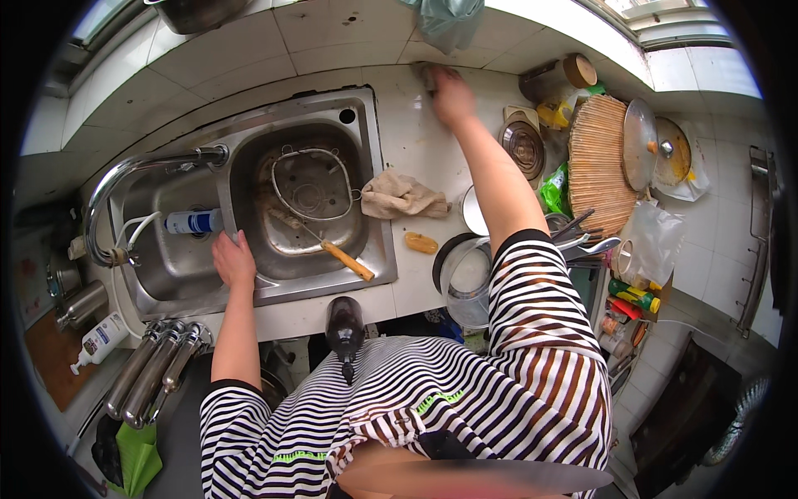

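My right hand [453,98] reaches to the back of the white counter [409,137], near the tiled wall. Its fingers press on a small grey-brown rag [426,76]; motion blurs the rag's shape. Over the double steel sink [384,249], my left hand [233,259] leans on the divider between the basins, its fingers laid out. Just beyond its fingertips a blue-and-white bottle [193,221] lies in the left basin. In the right basin are a wire-rimmed strainer [278,185] and a wooden-handled brush [347,260]. A beige cloth [402,196] lies across the sink's right rim.
A curved faucet [104,200] arches over the left basin. A dark pump bottle [345,323] stands at the front edge. Right of the sink lie a yellow-brown sponge [421,242], bowls [465,279], a slatted mat [594,166] and pot lids [640,141].
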Demonstrator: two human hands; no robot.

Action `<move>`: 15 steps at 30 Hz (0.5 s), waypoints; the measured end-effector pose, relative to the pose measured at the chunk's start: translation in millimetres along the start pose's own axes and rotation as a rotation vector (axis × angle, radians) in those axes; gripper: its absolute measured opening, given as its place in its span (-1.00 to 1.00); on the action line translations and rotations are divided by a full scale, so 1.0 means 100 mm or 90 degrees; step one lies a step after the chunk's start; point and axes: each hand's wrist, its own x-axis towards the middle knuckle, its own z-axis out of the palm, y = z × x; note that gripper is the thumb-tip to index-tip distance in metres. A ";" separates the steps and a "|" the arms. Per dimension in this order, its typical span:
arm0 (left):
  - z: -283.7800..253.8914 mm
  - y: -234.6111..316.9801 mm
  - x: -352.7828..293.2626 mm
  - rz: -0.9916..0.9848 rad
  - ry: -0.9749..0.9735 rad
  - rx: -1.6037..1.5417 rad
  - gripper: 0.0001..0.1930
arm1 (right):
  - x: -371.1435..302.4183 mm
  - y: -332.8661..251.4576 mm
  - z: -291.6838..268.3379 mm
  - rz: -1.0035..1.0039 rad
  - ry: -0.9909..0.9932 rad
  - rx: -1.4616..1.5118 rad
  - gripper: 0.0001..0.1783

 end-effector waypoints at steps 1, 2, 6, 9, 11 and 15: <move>-0.01 -0.01 0.00 -0.004 -0.004 -0.005 -0.47 | -0.01 0.19 -0.06 0.108 -0.046 -0.052 -0.57; 0.01 -0.05 -0.01 -0.002 0.005 0.003 -0.47 | 0.01 0.37 -0.12 0.215 -0.093 -0.101 -0.56; 0.08 -0.04 0.04 0.023 0.037 0.008 -0.48 | 0.21 1.11 -0.16 0.385 -0.146 -0.151 -0.49; 0.07 -0.03 0.04 0.024 0.025 0.001 -0.48 | 0.16 1.15 -0.05 0.420 -0.072 -0.102 -0.42; 0.05 -0.06 0.05 0.024 0.023 -0.006 -0.49 | 0.05 0.98 0.02 0.398 -0.021 -0.125 -0.31; 0.03 -0.05 0.00 0.020 0.010 -0.011 -0.49 | -0.27 0.09 0.27 0.250 0.020 -0.120 -0.17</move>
